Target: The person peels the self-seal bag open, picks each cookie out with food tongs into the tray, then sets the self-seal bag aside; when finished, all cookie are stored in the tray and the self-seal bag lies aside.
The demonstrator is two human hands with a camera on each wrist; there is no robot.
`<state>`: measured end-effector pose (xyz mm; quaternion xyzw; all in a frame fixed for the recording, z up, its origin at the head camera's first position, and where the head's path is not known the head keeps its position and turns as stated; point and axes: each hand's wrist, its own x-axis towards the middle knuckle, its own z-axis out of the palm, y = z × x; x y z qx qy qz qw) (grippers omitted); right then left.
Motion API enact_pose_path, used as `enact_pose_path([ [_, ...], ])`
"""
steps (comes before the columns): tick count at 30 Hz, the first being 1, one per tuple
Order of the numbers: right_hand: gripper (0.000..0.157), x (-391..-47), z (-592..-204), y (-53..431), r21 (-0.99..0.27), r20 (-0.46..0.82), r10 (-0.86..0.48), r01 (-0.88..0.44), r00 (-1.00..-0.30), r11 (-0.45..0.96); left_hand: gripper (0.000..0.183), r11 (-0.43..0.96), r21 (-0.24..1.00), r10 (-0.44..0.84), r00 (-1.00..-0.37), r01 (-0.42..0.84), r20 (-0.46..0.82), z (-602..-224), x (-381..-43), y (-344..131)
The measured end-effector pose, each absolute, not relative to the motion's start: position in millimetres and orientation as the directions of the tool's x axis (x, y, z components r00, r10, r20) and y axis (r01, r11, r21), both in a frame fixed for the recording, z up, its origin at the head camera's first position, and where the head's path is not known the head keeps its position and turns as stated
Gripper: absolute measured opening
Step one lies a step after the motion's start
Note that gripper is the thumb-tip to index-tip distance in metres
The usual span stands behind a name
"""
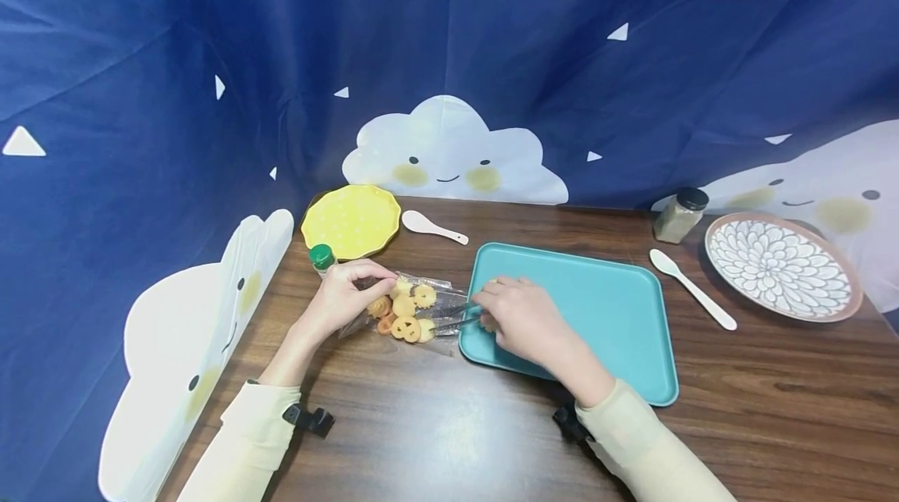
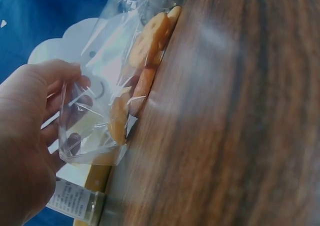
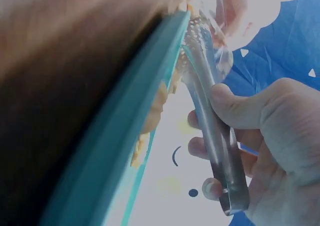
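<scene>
In the head view a clear plastic bag (image 1: 449, 297) of cookies (image 1: 406, 329) lies on the table, left of a teal tray (image 1: 611, 307). My left hand (image 1: 344, 295) pinches the bag's closed end between thumb and fingers; the left wrist view shows the film (image 2: 90, 136) drawn up there, cookies (image 2: 145, 44) beneath. Metal tongs (image 3: 215, 128) are gripped in my right hand (image 1: 523, 320), held over the tray's left side. Their arms reach into the bag's mouth, tips among the cookies. Several cookies (image 3: 156, 109) sit on the tray under that hand, mostly hidden by it from above.
Behind my left hand stand a green-capped bottle (image 1: 321, 256) and a yellow plate (image 1: 351, 221), with a white soup spoon (image 1: 434, 228) beside it. Right of the tray are a long white spoon (image 1: 691, 289), a black-lidded jar (image 1: 680, 217) and a petal-patterned plate (image 1: 779, 268). A blue curtain (image 1: 449, 33) hangs behind.
</scene>
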<state>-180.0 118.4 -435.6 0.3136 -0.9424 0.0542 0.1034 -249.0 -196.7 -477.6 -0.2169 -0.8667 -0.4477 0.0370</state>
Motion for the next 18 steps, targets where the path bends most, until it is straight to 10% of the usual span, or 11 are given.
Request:
enact_pose_path([
  [18, 0.030, -175.8, -444.3, 106.6, -0.035, 0.264, -0.631, -0.661, -0.729, 0.750, 0.017, 0.501, 0.756, 0.356, -0.897, 0.420, 0.262, -479.8, -250.0, -197.7],
])
